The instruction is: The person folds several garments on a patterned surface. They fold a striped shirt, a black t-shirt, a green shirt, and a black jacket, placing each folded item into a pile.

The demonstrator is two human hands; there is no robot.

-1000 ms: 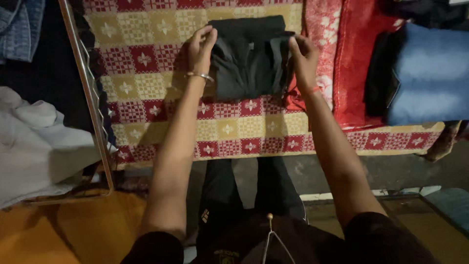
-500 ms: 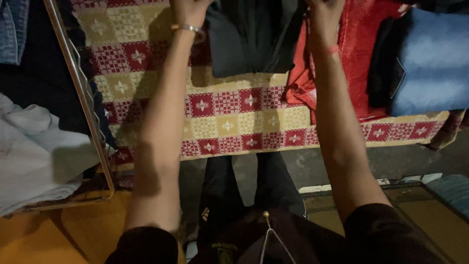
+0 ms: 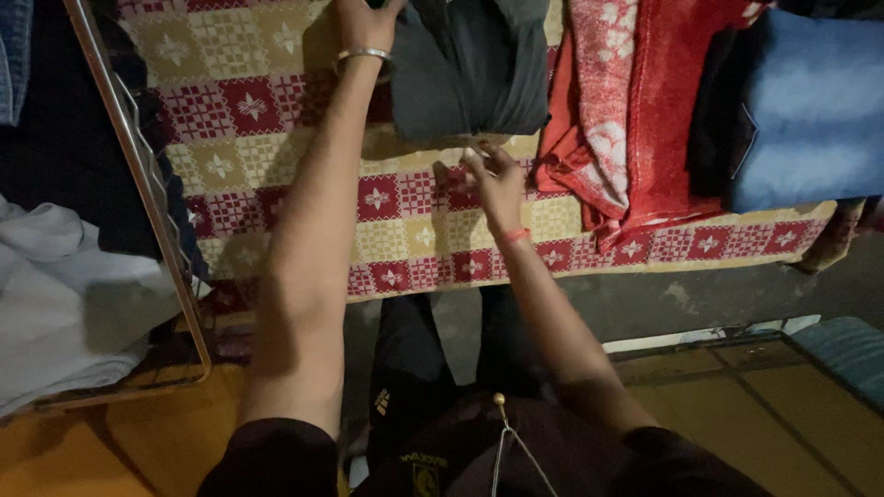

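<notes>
The dark grey folded garment [image 3: 470, 69] lies as a neat, soft rectangle on the red-and-cream checked woven bedspread [image 3: 276, 120], so the folding looks done. The left hand [image 3: 364, 23] rests against its left edge, fingers partly out of frame. The right hand [image 3: 493, 179] hovers just below it, fingers loosely spread, holding nothing. A plush red blanket [image 3: 635, 110] lies beside it.

We see a matt, soft dark cloth garment [image 3: 470, 69], folded, on a woven checked cover [image 3: 414, 225] with a coarse, patterned weave. The red cloth [image 3: 635, 120] beside it looks plush and slightly napped. The bangle [image 3: 361, 55] gleams like polished metal; the rack rail [image 3: 138, 175] is smooth metal.
</notes>
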